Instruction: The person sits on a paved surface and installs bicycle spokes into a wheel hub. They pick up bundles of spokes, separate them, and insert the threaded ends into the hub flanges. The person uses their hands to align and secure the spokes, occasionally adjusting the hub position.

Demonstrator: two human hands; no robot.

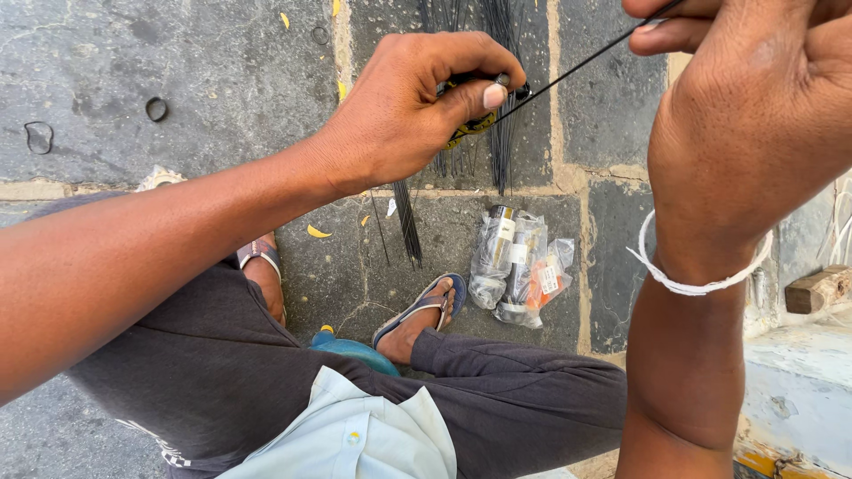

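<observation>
Fingers of the left hand (404, 111) pinch a small black-and-yellow tool (475, 124); right hand (754, 115) fingers grip a taut black wire (577, 66) running between them.

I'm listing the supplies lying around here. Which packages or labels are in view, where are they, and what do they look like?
Clear plastic packets: a crumpled cluster on the stone floor, right of the sandalled foot, holding dark cylindrical parts.
White labels: small rectangles on the left packets.
Orange-and-white label: on the right packet.
No signs or screens.
</observation>
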